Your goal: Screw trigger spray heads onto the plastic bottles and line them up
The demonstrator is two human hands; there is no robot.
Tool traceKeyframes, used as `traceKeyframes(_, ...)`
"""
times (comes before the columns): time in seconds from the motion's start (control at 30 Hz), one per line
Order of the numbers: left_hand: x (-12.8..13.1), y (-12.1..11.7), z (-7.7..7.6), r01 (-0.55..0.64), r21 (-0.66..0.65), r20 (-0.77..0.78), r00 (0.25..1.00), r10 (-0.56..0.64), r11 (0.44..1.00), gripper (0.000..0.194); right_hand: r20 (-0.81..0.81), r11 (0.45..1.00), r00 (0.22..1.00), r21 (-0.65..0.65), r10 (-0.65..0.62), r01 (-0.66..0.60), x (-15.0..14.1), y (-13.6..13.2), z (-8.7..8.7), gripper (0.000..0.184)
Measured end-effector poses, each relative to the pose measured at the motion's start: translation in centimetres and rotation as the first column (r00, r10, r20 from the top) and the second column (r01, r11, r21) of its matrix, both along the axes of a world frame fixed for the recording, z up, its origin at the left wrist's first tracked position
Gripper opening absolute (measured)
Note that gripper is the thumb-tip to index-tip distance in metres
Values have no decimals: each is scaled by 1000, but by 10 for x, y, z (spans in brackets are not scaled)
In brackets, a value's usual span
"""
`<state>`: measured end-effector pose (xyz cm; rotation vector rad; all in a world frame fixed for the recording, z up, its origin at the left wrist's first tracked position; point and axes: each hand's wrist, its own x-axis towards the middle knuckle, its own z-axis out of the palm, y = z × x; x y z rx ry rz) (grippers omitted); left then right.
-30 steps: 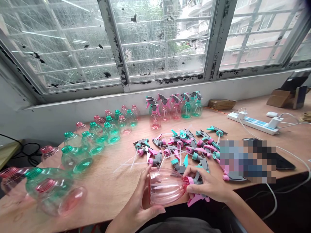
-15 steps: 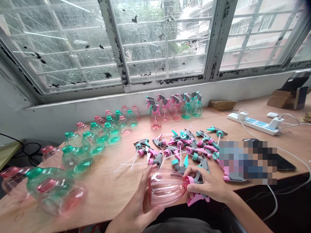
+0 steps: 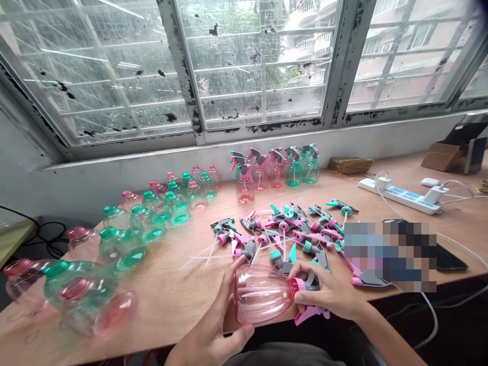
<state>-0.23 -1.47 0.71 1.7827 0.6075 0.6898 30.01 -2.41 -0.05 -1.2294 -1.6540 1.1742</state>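
Observation:
A clear pink spray bottle (image 3: 263, 297) lies sideways between my hands at the table's front edge, its base to the left. My left hand (image 3: 219, 315) is curved round the base, thumb below and fingers above. At the neck, the fingers of my right hand (image 3: 324, 290) close on the pink collar of a grey-and-pink trigger sprayer (image 3: 314, 312). The collar sits at the bottle's mouth, and the dip tube shows inside. Whether the thread is fully engaged I cannot tell. Just beyond lies a heap of loose trigger sprayers (image 3: 285, 229), pink, teal and grey, with thin tubes.
Open pink and green bottles (image 3: 122, 249) stand in rows on the left. Several bottles with sprayers fitted (image 3: 277, 173) stand by the window wall. A white power strip (image 3: 400, 195) with cables and a dark phone (image 3: 450, 256) lie on the right of the wooden table (image 3: 168, 284).
Both hands keep their hold on the bottle and sprayer, with almost no movement. The whole view has shifted very slightly.

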Motion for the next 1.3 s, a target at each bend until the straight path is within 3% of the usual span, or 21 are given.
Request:
traceKeyframes(0.37,-5,5,-21,-74,112,-18,997,76,991,77,-68,998,998,-56,9,-13,1,0,-5,37)
traceKeyframes(0.5,-2,5,-17,-58,100,4,998,58,993,75,-34,999,999,-34,3,-5,1,1,-6,37)
traceKeyframes(0.63,-1,4,-7,-81,95,-105,990,91,992,89,-34,1000,999,-27,12,-13,1,0,-3,37)
traceKeyframes(0.73,0,3,-2,-72,37,-101,992,75,997,93,-59,999,998,-38,20,-22,1,1,-5,37)
traceKeyframes(1.1,0,7,-19,-62,60,80,995,58,996,68,-151,997,987,-40,52,-59,4,4,-15,32)
traceKeyframes(1.3,3,3,-6,-8,-46,34,999,10,999,88,-101,999,994,-6,39,-40,4,4,-12,32)
